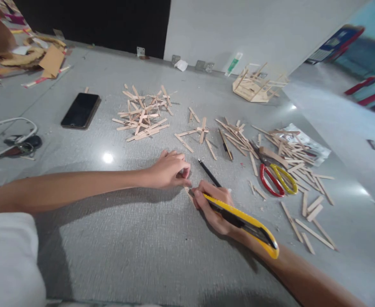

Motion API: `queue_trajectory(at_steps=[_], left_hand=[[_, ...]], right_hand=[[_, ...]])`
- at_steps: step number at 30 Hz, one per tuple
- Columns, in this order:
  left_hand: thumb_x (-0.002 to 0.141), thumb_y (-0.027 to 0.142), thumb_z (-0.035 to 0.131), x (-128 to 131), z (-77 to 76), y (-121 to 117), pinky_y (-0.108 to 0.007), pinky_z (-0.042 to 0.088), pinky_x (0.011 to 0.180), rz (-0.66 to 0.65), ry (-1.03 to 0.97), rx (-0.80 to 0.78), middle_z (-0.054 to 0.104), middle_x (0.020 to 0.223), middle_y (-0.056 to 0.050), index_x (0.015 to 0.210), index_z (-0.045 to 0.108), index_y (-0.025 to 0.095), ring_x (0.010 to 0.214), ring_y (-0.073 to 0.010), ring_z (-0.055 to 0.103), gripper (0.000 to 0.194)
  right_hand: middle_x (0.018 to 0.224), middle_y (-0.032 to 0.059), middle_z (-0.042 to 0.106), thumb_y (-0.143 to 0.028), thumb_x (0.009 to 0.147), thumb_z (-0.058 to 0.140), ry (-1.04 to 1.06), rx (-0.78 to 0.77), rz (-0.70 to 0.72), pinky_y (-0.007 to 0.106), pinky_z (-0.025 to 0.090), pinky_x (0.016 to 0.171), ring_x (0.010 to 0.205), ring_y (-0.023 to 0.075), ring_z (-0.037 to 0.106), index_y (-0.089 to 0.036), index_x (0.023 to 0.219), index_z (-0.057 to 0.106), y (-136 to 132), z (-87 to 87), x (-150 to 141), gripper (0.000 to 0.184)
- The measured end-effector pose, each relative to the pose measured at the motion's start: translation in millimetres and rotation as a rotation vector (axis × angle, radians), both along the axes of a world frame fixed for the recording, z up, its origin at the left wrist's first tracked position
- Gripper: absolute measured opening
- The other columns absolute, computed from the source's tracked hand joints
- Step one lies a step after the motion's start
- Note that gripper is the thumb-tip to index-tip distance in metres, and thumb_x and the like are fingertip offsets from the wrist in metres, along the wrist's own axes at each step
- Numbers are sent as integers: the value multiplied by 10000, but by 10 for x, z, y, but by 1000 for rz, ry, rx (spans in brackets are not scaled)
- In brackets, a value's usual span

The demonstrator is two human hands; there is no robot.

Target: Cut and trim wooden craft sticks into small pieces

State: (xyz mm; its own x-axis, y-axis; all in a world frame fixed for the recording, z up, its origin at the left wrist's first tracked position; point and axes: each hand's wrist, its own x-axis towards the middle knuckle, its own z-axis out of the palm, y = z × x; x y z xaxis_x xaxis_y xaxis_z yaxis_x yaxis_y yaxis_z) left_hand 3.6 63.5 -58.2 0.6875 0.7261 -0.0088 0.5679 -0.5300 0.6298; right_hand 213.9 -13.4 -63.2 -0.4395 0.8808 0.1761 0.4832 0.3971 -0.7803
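Note:
My right hand point(214, 209) is wrapped round a yellow utility knife point(254, 226), its handle slanting back over my wrist. The knife's front end points at a short wooden stick point(188, 194) lying by the fingertips of both hands. My left hand point(168, 170) is closed, thumb and fingers pinching the far end of that stick. The blade itself is hidden at the right fingers. Just beyond the right hand lies a black pen point(209, 172). Crossed sticks form a small star point(202, 130) farther out.
Ahead lies a heap of joined sticks point(142, 115). At right are loose sticks point(298, 164), scissors point(272, 181) with red and yellow handles, and a plastic packet point(318, 149). A wooden frame point(253, 89) stands behind. A phone point(81, 111) and white cable point(11, 119) lie left.

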Motion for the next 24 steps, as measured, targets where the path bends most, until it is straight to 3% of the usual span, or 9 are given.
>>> queue_trajectory(at_steps=[8,24], left_hand=[[932,495,689,-4,36,-41,-381,275,871,7,-9,-13,556,887,-31,783,609,174,965,-249,505,363],[935,523,660,10,13,-11,-391,285,895,10,28,-5,575,902,-46,794,618,180,983,-259,508,373]], right_hand=[[551,-34,561,-422,1029,498,44,-99,-33,307,390,514,448,143,465,-266,764,462,17,-36,-7,309],[566,-66,437,-347,1022,502,-128,64,-27,277,365,516,447,116,401,-266,765,443,16,21,-55,276]])
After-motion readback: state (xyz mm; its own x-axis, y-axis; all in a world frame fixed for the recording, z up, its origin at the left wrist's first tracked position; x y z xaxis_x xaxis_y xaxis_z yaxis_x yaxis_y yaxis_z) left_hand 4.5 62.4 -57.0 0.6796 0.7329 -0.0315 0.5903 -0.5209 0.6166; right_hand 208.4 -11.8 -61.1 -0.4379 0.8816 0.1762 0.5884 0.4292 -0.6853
